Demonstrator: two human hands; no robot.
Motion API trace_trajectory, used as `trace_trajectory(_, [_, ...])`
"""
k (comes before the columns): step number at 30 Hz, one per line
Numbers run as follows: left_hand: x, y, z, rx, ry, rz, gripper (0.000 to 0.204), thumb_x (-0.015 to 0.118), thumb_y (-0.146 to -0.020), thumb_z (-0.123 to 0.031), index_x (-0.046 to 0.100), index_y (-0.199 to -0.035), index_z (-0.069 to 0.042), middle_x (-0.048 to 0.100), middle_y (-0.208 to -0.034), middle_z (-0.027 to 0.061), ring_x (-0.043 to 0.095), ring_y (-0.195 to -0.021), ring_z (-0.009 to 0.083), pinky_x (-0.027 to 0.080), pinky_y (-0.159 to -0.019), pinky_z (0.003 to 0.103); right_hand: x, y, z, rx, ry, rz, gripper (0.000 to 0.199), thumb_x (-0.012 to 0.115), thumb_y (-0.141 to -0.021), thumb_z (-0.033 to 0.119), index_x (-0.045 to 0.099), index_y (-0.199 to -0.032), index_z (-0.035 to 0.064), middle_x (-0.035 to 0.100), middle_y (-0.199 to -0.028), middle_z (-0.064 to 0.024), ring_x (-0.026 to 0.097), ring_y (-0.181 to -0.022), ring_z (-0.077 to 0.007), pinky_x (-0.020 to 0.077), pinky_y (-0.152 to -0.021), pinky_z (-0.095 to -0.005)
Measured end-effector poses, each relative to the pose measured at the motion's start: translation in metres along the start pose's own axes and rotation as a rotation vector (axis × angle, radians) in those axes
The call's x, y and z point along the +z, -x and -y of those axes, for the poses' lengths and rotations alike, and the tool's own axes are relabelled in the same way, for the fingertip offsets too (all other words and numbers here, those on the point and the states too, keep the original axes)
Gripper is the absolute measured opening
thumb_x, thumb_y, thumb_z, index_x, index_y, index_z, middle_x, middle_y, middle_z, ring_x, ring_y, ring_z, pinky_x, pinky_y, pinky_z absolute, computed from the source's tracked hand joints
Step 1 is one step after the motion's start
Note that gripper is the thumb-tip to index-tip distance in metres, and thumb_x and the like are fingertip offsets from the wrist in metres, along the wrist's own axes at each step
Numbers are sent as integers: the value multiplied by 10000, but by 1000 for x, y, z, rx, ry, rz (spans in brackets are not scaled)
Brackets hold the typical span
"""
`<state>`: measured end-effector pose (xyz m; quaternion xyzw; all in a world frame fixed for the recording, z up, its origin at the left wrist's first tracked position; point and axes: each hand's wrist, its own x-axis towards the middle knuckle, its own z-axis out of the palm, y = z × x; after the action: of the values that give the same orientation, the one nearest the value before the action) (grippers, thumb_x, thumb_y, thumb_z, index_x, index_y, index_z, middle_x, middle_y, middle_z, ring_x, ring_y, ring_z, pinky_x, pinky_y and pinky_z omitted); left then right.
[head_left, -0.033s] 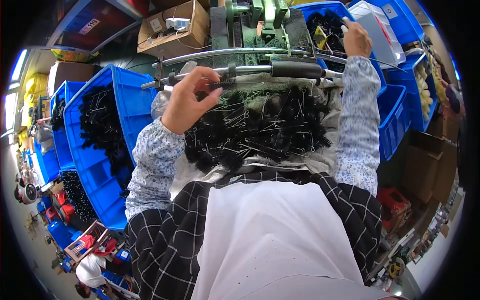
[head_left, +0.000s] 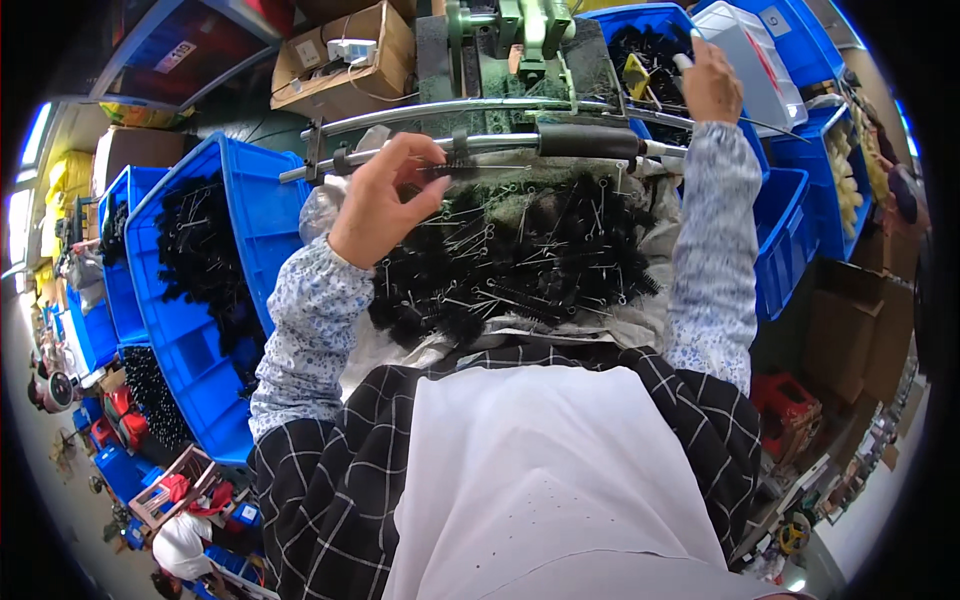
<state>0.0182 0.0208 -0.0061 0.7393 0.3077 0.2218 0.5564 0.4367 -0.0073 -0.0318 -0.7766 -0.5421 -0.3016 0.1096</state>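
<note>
Brush point(head_left: 455, 169) stays pinched in left hand point(head_left: 385, 205), work seemingly mid-step; right hand point(head_left: 713, 88) over a bin point(head_left: 628, 13), grip unclear from here.

The left forearm point(head_left: 315, 320) slants forward and to the right, and the left hand point(head_left: 390, 195) curls inward, thumb point(head_left: 428, 198) and index finger point(head_left: 412, 145) drawn near each other in a pinching grip. The right forearm point(head_left: 714, 230) extends almost straight ahead, the right hand point(head_left: 713, 88) farther out than the left, its fingers bent; how firmly they close is unclear.
</note>
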Motion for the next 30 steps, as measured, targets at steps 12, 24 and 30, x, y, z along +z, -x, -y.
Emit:
trace_trajectory(12, [11,11,-11,62,-346,-32,414,692,-724,-71,519,-1100,-60,565,-997,102,567,-963,237,455,-822,330,-46,52,131,-187,-694,211,188,535,-853,123,645,-1005,112,648,-732,-61,580,-536,-134,475,-452,-259])
trace_trajectory(24, [4,56,39,-22,-871,388,351,638,-738,-126,539,-1074,-111,570,-896,89,559,-839,273,426,-761,362,25,27,98,-28,-334,273,225,548,-822,152,658,-1018,166,647,-862,-71,632,-817,-233,504,-728,-357])
trace_trajectory(30, [8,53,44,256,-994,269,346,647,-723,-138,550,-1055,-146,558,-841,39,559,-834,204,386,-806,346,33,28,97,-30,-371,259,227,554,-810,155,661,-1008,181,652,-853,-64,631,-819,-237,500,-740,-362])
